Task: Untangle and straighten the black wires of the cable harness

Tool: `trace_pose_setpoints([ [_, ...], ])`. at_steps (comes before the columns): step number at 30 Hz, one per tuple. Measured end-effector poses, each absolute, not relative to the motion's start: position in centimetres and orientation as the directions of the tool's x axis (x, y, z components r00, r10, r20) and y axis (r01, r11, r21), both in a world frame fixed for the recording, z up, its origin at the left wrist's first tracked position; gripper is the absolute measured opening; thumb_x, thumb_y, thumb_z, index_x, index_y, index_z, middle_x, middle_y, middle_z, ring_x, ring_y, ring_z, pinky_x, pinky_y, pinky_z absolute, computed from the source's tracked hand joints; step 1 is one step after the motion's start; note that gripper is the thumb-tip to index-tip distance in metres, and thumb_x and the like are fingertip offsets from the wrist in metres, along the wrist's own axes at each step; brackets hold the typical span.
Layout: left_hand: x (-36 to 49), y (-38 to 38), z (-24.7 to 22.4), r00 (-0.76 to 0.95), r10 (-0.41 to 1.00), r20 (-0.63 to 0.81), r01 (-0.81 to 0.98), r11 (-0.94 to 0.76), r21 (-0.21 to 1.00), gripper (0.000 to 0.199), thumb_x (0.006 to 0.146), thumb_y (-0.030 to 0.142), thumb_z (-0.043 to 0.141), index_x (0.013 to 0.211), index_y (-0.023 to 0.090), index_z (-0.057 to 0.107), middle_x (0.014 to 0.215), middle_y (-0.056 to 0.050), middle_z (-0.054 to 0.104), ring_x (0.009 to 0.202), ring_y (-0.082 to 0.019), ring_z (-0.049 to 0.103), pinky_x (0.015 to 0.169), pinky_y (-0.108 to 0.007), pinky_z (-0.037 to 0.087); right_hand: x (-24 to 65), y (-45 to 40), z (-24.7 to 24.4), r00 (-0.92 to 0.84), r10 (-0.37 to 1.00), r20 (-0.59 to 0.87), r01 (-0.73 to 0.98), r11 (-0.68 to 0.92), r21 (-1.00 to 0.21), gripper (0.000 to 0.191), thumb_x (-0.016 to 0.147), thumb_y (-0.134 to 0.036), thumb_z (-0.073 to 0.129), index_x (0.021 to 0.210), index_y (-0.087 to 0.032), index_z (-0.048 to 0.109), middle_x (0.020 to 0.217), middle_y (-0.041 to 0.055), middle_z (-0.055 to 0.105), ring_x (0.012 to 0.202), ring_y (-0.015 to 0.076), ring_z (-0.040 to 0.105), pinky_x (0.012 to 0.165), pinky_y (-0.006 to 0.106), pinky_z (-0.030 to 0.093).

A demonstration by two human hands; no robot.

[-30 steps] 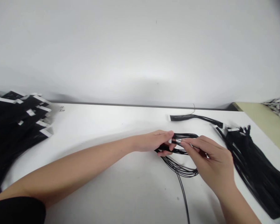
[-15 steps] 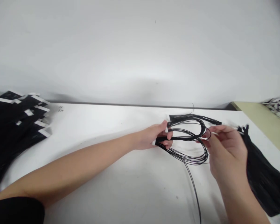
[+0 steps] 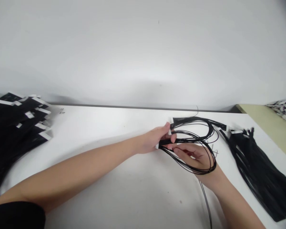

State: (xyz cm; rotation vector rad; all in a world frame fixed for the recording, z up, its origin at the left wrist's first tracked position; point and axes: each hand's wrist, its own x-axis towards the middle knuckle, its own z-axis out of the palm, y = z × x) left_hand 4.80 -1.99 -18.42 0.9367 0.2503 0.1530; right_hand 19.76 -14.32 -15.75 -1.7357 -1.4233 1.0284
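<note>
My left hand (image 3: pixel 154 138) is closed around the connector end of a looped black wire harness (image 3: pixel 192 139). Its thumb lies on top, and a white connector (image 3: pixel 157 146) pokes out by the palm. Below the upper loop, my right hand (image 3: pixel 199 156) has its thumb and fingertips pinched at the wires close to my left fingers. Part of the lower loop crosses over its wrist. Two thin wire tails (image 3: pixel 207 203) hang down toward the front edge. Just behind, another black bundle with a white end (image 3: pixel 171 120) lies on the white table (image 3: pixel 109 197).
On the left lies a heap of black harnesses with white connectors (image 3: pixel 44 135). More black cable bundles (image 3: pixel 264 168) stretch along the right side. A pale yellow surface (image 3: pixel 264 124) borders the table there, with a pile of small white-and-dark pieces (image 3: pixel 284 109). A white wall (image 3: pixel 133 47) stands behind.
My right hand has moved left from the far end of the loops to the wires beside my left hand. The lower loop now drapes over its wrist. My left hand keeps its place.
</note>
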Motion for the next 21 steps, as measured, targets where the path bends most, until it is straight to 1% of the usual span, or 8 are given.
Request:
trace_pose_setpoints([
  [5, 4.7, -2.1, -18.5, 0.964, 0.224, -0.145, -0.007, 0.566, 0.824, 0.061, 0.082, 0.074, 0.031, 0.071, 0.017, 0.051, 0.060, 0.001, 0.049, 0.063, -0.014, 0.048, 0.064, -0.027, 0.036, 19.1, -14.6, -15.8, 0.120, 0.985, -0.125, 0.497, -0.169, -0.851, 0.021, 0.087, -0.035, 0.059, 0.096, -0.024, 0.074, 0.093, 0.0027, 0.073, 0.073, 0.0152, 0.061, 0.064, 0.026, 0.047],
  [8, 4.8, -2.1, -18.5, 0.965, 0.226, -0.134, -0.017, 0.561, 0.827, 0.061, 0.083, 0.073, 0.031, 0.071, 0.017, 0.052, 0.060, 0.001, 0.050, 0.064, -0.014, 0.050, 0.066, -0.027, 0.038, 18.7, -14.6, -15.8, 0.133, 0.990, -0.047, 0.553, -0.113, -0.825, 0.019, 0.086, -0.031, 0.060, 0.095, -0.023, 0.074, 0.088, 0.0021, 0.073, 0.066, 0.0131, 0.059, 0.060, 0.024, 0.048],
  [10, 4.9, -2.1, -18.5, 0.966, 0.229, -0.121, -0.030, 0.564, 0.825, 0.061, 0.083, 0.073, 0.030, 0.071, 0.017, 0.052, 0.059, 0.001, 0.050, 0.066, -0.015, 0.051, 0.068, -0.028, 0.039, 18.8, -14.6, -16.1, 0.135, 0.990, 0.038, 0.605, -0.052, -0.795, 0.017, 0.086, -0.028, 0.060, 0.094, -0.024, 0.074, 0.085, 0.0016, 0.073, 0.064, 0.0129, 0.060, 0.059, 0.024, 0.049],
  [13, 4.9, -2.2, -18.5, 0.969, 0.227, -0.100, -0.049, 0.570, 0.820, 0.061, 0.083, 0.073, 0.031, 0.070, 0.017, 0.051, 0.058, 0.001, 0.050, 0.068, -0.016, 0.053, 0.071, -0.028, 0.039, 19.0, -14.5, -16.5, 0.084, 0.975, 0.204, 0.688, 0.091, -0.720, 0.017, 0.084, -0.024, 0.060, 0.094, -0.024, 0.074, 0.083, 0.0016, 0.073, 0.068, 0.0149, 0.064, 0.061, 0.025, 0.051],
  [15, 4.9, -2.2, -18.4, 0.968, 0.228, -0.101, -0.048, 0.569, 0.821, 0.060, 0.083, 0.072, 0.031, 0.070, 0.017, 0.050, 0.058, 0.001, 0.049, 0.066, -0.014, 0.051, 0.069, -0.027, 0.038, 18.9, -14.5, -16.5, 0.046, 0.953, 0.300, 0.749, 0.166, -0.642, 0.016, 0.084, -0.023, 0.060, 0.093, -0.025, 0.073, 0.083, 0.0014, 0.073, 0.068, 0.0156, 0.065, 0.062, 0.025, 0.052],
  [18, 4.9, -2.1, -18.3, 0.965, 0.238, -0.112, -0.048, 0.578, 0.814, 0.060, 0.083, 0.072, 0.031, 0.070, 0.017, 0.051, 0.058, 0.001, 0.049, 0.063, -0.013, 0.048, 0.064, -0.025, 0.037, 18.3, -14.6, -16.1, 0.058, 0.924, 0.377, 0.825, 0.169, -0.540, 0.014, 0.086, -0.022, 0.057, 0.091, -0.025, 0.070, 0.083, 0.0011, 0.071, 0.068, 0.0155, 0.064, 0.062, 0.026, 0.051],
  [21, 4.9, -2.1, -18.3, 0.960, 0.244, -0.137, -0.041, 0.607, 0.794, 0.060, 0.082, 0.073, 0.034, 0.070, 0.017, 0.051, 0.059, 0.001, 0.048, 0.061, -0.012, 0.047, 0.062, -0.025, 0.037, 17.7, -14.9, -15.5, 0.084, 0.925, 0.372, 0.865, 0.118, -0.489, 0.008, 0.087, -0.024, 0.058, 0.088, -0.023, 0.066, 0.073, 0.0006, 0.067, 0.062, 0.0144, 0.059, 0.056, 0.024, 0.046],
])
